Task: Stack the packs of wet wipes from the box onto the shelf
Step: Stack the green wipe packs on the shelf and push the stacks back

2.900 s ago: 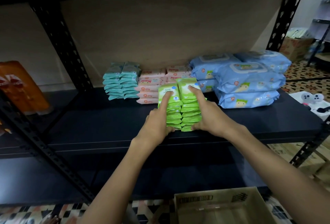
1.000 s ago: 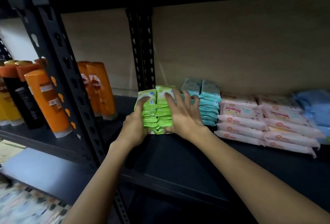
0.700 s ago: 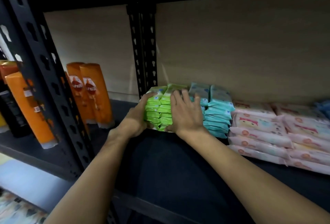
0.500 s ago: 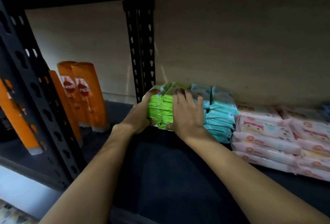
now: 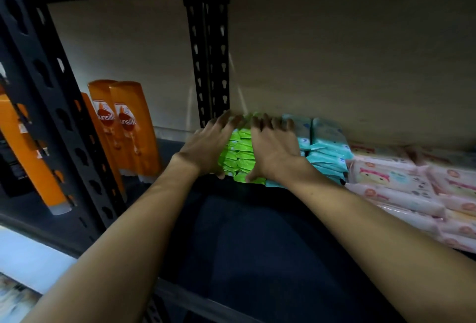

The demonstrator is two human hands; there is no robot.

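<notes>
Two side-by-side stacks of green wet-wipe packs (image 5: 240,155) stand at the back of the dark shelf (image 5: 257,240), against the black upright post. My left hand (image 5: 208,146) presses on the stacks' left side and front, fingers spread over the top. My right hand (image 5: 273,147) lies flat over the right stack, fingers reaching to its back edge. Both hands clasp the green stacks between them. Teal wipe packs (image 5: 325,152) touch the green ones on the right. The box is out of view.
Pink wipe packs (image 5: 401,186) are piled further right on the shelf. Orange shampoo bottles (image 5: 123,126) stand in the neighbouring bay to the left, behind a black perforated post (image 5: 56,116). A beige back panel (image 5: 334,65) closes the shelf's rear.
My hands have carried the green stacks from the shelf's front middle leftward, then pushed them back against the rear post beside the teal packs. My fingers are now spread wider over the top.
</notes>
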